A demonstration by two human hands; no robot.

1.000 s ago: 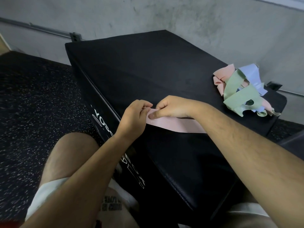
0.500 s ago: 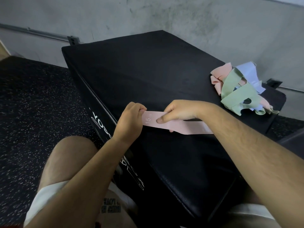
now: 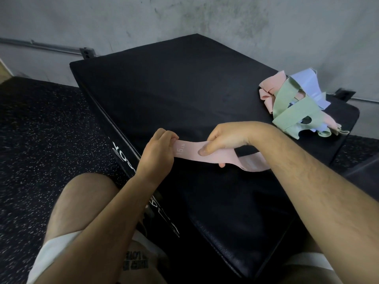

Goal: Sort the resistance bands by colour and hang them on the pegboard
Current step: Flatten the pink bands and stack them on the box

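A pink resistance band [image 3: 189, 151] marked "15 LB" is stretched flat between my two hands, just above the black padded box [image 3: 174, 83]. My left hand [image 3: 159, 153] grips the band's left end with curled fingers. My right hand [image 3: 222, 141] pinches the band a little further right, thumb on top and fingers underneath. The band's free end trails off to the right under my right forearm. A tangled pile of pink, green and light blue bands [image 3: 295, 104] lies at the box's far right corner. No pegboard is in view.
The box stands against a grey concrete wall [image 3: 184, 15] with a metal rail [image 3: 41, 46] along its base. Black speckled rubber flooring [image 3: 41, 130] lies to the left. My knees show at the bottom, close against the box's front side.
My hands have drawn apart along the pink band, left hand moving left. More of the band shows between them, with its "15 LB" print now uncovered and its right end twisted.
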